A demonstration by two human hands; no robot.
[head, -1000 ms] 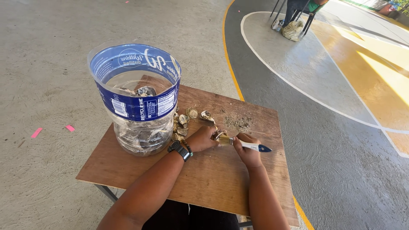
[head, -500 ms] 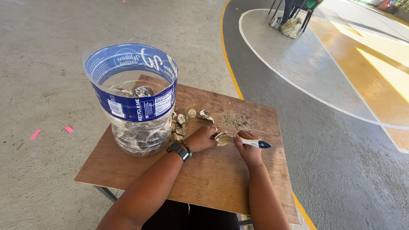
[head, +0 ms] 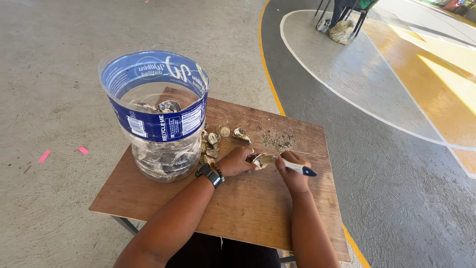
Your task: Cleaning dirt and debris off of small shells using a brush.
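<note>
My left hand [head: 239, 161], with a black watch on the wrist, grips a small shell [head: 258, 160] against the brown wooden board [head: 258, 208]. My right hand [head: 293, 174] holds a small brush [head: 282, 164] with a white handle and dark blue tip, its bristles touching that shell. Several more shells [head: 218, 139] lie loose on the board just left of my left hand. A large clear cut-off plastic jug [head: 158, 119] with a blue label stands at the board's left, holding more shells.
Fine grey grit [head: 278, 140] is scattered on the board behind my hands. The board rests on a metal frame over concrete floor. A yellow painted line [head: 270, 79] runs past the right. Chair legs and a sack [head: 342, 31] stand far back.
Both hands stay over the same shell; the brush has shifted slightly in my right hand. The view has drifted a little.
</note>
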